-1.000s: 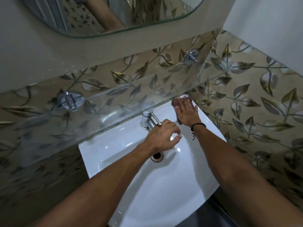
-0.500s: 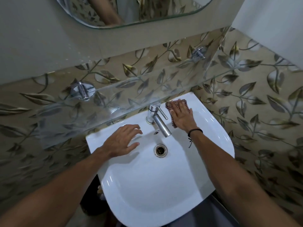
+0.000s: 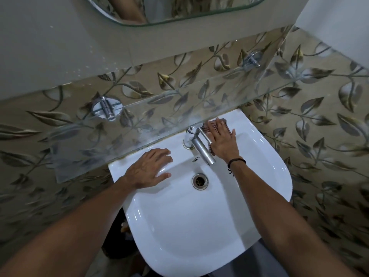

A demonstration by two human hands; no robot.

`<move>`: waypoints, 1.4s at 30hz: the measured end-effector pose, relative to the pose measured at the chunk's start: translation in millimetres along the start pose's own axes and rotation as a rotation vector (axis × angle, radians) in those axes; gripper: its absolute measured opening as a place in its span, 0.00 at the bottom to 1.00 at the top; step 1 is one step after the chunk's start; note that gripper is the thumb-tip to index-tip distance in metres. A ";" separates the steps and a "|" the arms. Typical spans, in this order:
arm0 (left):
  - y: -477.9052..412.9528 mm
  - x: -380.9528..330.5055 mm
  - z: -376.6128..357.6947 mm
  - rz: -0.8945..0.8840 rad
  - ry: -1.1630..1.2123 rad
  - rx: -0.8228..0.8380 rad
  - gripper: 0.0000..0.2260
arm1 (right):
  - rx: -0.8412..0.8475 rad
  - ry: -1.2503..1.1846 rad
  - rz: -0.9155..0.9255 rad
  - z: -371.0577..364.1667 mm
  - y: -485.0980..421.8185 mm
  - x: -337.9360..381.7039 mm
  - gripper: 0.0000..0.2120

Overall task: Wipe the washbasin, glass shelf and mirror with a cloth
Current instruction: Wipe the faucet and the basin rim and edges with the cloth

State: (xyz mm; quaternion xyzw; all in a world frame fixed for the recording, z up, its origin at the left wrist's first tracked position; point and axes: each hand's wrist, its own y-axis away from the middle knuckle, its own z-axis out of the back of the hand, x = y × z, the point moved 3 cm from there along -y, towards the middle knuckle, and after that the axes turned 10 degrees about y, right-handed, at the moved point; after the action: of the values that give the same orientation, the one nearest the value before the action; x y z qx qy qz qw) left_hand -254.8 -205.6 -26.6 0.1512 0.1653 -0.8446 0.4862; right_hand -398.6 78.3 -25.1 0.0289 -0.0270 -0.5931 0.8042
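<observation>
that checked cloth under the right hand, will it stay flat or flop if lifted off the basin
Probably floppy: the cloth lies flattened under the right hand, following the washbasin ledge. Likely light, since it looks thin and small. On the glossy ledge it should slide easily when pushed, perhaps bunching against the tap.

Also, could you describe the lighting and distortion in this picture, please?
Head view: dim, with glare streaks on the white ceramic washbasin; head view: pale haze over the clear glass shelf; head view: wide-angle stretch swells the soft forearms below, the checked cloth under the right hand sharper.
</observation>
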 end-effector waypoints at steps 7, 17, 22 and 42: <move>-0.4 2.2 0.6 -0.015 -0.008 -0.035 0.21 | -0.158 -0.251 -0.032 8.5 10.8 35.8 0.25; -0.4 2.3 1.7 -0.020 0.006 -0.060 0.19 | -0.255 -0.292 -0.027 -1.2 18.5 52.0 0.23; 0.0 1.8 1.4 -0.015 0.004 -0.048 0.19 | -0.272 -0.152 0.132 -6.7 17.3 40.0 0.24; -0.9 1.0 2.8 0.004 0.007 -0.031 0.18 | -0.335 -0.538 0.065 31.0 15.8 52.7 0.11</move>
State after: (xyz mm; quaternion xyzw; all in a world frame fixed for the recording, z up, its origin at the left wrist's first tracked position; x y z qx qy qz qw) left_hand -256.3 -207.1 -24.4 0.1468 0.1800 -0.8405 0.4895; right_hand -370.4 32.1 7.5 -0.2629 -0.1414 -0.5497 0.7802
